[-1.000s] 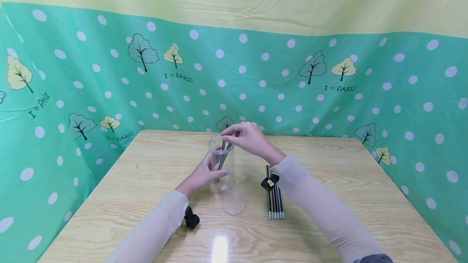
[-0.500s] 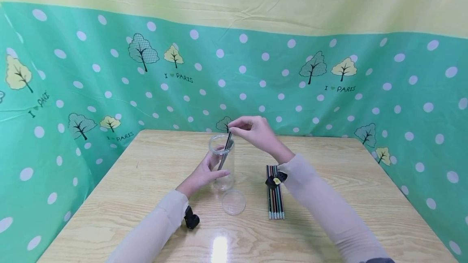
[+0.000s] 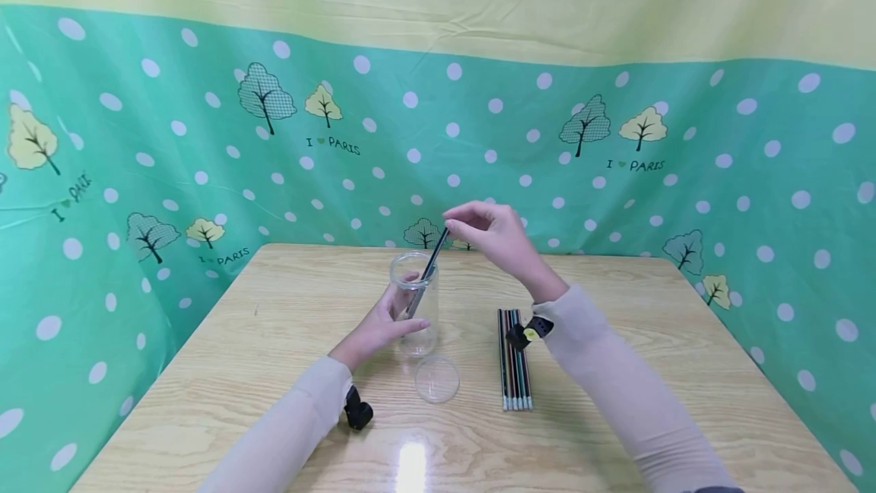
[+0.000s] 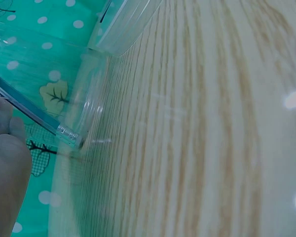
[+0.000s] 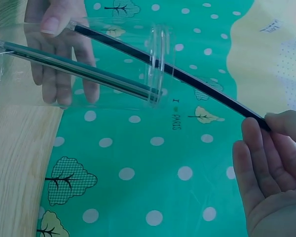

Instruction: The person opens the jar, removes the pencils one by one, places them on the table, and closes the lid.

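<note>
left hand [image 3: 383, 322] grips the upright clear jar [image 3: 426, 304], thumb on one side, fingers round the other, slightly spread in the right wrist view. right hand [image 3: 494, 238], towards two o'clock of the jar, pinches the dark pencil [image 3: 438, 248] at its upper end between thumb and fingertips; the pencil leans towards one o'clock, lower end inside the jar. further pencils [image 5: 84, 71] slant within. pencil row [image 3: 515, 371]: four o'clock of the jar. clear disc [image 3: 437, 379]: between five and six o'clock.

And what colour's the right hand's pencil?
The pencil looks mostly black, clearest in the right wrist view.
</note>
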`<move>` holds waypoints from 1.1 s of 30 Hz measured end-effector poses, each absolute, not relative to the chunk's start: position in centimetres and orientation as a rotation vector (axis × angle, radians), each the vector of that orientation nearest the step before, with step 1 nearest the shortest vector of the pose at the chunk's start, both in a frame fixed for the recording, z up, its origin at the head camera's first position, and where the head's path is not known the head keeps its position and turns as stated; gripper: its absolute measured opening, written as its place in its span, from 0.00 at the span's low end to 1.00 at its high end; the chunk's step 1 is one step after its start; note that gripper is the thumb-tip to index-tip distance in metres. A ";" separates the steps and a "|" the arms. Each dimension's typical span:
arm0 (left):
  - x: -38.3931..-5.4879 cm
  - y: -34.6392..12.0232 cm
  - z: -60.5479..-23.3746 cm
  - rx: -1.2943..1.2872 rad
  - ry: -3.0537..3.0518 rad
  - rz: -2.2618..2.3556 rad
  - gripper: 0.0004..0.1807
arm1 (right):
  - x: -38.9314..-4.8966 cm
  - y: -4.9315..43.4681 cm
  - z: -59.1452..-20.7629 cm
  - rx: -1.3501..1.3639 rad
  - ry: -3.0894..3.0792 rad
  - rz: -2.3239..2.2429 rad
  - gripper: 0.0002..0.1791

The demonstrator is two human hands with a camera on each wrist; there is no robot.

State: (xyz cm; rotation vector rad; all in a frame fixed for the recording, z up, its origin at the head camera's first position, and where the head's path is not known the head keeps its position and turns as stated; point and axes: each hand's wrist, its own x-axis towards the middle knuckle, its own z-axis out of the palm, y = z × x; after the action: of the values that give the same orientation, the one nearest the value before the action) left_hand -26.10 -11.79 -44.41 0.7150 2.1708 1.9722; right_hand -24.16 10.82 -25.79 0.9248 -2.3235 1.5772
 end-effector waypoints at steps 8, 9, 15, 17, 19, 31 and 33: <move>-26.0 -11.9 -44.4 0.741 2.158 1.986 0.44 | -24.3 11.6 -25.4 0.920 -2.276 1.647 0.10; -26.0 -11.9 -44.4 0.744 2.158 1.984 0.44 | -24.3 11.7 -25.4 0.916 -2.275 1.648 0.11; -26.1 -11.9 -44.5 0.739 2.167 1.970 0.44 | -24.2 12.5 -25.1 0.896 -2.241 1.646 0.11; -26.1 -11.9 -44.4 0.725 2.174 1.968 0.44 | -24.1 12.9 -24.9 0.896 -2.221 1.656 0.11; -26.0 -11.9 -44.4 0.704 2.179 1.962 0.45 | -24.1 13.3 -24.9 0.894 -2.203 1.666 0.12; -25.9 -11.9 -44.3 0.660 2.179 1.962 0.45 | -23.8 15.3 -24.4 0.870 -2.132 1.642 0.12; -25.9 -11.9 -44.3 0.661 2.182 1.962 0.45 | -23.7 15.5 -24.3 0.855 -2.132 1.646 0.12</move>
State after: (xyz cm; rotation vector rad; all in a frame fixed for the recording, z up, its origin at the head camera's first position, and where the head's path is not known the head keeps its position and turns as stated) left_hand -25.93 -11.89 -44.34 0.6611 2.1815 1.9618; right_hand -23.69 15.53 -24.33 0.8553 -2.1322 1.6457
